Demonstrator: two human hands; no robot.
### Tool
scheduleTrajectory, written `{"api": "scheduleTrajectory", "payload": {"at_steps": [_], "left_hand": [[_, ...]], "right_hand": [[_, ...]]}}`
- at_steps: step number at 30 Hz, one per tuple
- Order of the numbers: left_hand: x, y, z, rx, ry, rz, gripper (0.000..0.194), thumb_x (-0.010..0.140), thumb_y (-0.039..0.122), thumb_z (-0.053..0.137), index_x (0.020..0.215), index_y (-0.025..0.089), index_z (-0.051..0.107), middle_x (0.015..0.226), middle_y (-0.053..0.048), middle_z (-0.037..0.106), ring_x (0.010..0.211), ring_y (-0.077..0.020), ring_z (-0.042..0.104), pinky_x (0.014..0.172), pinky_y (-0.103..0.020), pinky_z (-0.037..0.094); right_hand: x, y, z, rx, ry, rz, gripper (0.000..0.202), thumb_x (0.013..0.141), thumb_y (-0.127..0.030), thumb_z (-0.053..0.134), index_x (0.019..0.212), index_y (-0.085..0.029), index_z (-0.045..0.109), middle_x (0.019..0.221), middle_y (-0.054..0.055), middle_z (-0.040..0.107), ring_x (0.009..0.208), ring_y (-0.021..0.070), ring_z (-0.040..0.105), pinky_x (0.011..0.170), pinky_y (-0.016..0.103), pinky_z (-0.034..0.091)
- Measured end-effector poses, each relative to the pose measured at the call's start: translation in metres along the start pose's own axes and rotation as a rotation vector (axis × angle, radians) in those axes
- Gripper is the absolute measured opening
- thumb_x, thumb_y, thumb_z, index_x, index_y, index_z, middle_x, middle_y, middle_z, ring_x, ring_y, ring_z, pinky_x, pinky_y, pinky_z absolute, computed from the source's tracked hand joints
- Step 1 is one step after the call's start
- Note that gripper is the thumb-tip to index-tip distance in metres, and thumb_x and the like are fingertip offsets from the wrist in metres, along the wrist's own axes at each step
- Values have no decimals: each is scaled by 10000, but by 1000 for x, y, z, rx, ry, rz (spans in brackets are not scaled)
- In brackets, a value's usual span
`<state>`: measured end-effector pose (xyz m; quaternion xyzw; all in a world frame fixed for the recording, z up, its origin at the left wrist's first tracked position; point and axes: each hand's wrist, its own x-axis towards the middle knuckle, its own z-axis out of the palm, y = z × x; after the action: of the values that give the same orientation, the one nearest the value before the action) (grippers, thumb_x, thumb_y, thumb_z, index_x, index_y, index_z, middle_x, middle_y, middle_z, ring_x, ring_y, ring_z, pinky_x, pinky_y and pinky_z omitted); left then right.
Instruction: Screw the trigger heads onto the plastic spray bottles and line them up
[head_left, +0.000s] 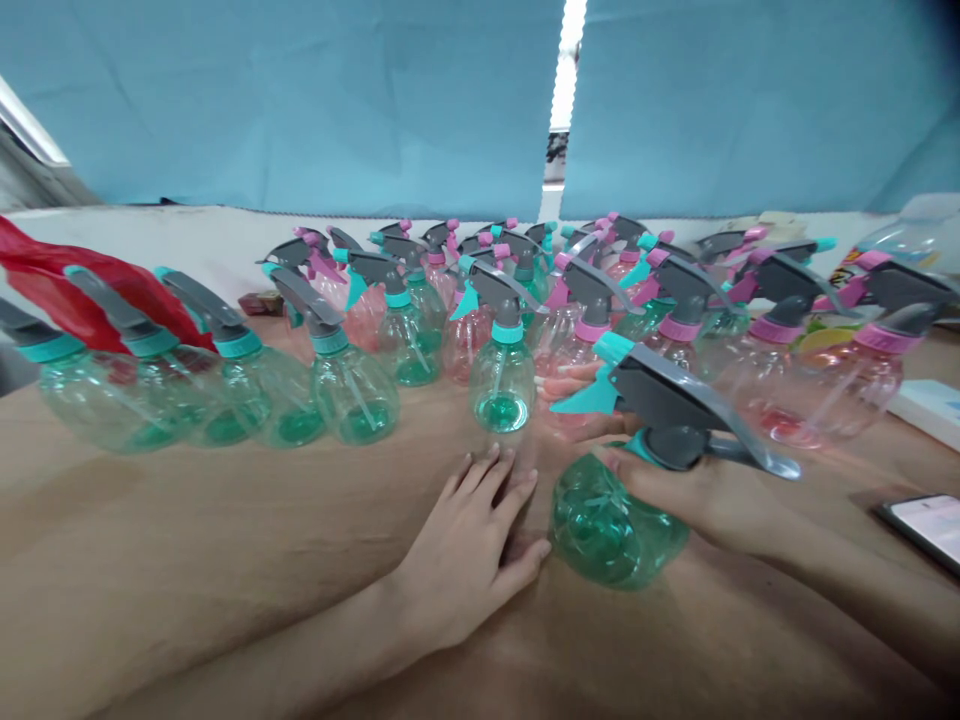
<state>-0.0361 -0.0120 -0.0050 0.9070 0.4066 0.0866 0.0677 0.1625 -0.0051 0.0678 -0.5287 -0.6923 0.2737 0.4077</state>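
Observation:
My left hand [469,560] lies palm down on the wooden table with its fingers spread, holding nothing. Just beyond its fingertips an upright green spray bottle [504,385] stands apart from it. My right hand [660,485] grips another green spray bottle [619,530] around the neck, thumb at the near side. That bottle is tilted, with its grey and turquoise trigger head [664,395] pointing left. Some of the right fingers stretch out behind the head, in front of a pink bottle; whether they touch it I cannot tell.
Several green spray bottles [356,395] line up on the left before a red plastic bag [112,285]. Pink spray bottles [832,390] and more green ones crowd the middle and right. A phone [926,525] lies at the right edge. A blue curtain [337,110] hangs behind.

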Motion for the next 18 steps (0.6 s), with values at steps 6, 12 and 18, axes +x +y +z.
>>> {"api": "scheduleTrajectory", "payload": {"at_steps": [6,12,18], "left_hand": [[1,1,-2,14,-22,-4,570,937,462,465,1404,145,389,1469,-143,361,1373,-298,271,1102,-503,240],[0,2,-2,22,-35,-15,578,932,465,471,1407,147,384,1475,-145,350,1371,-305,274,1097,-511,243],[1,1,-3,21,-38,-13,573,935,464,463,1413,161,373,1473,-131,358,1370,-302,279,1096,-510,245]], "right_hand": [[3,-6,-2,17,-31,-137,109,689,-300,521,692,-242,613,670,25,684,690,215,688,612,333,575],[2,-2,-2,66,-77,-176,258,715,-229,528,923,-255,677,707,15,704,773,208,703,741,334,580],[2,2,-3,51,-84,-203,252,724,-207,501,903,-265,667,677,-1,690,771,193,702,729,306,580]]}}
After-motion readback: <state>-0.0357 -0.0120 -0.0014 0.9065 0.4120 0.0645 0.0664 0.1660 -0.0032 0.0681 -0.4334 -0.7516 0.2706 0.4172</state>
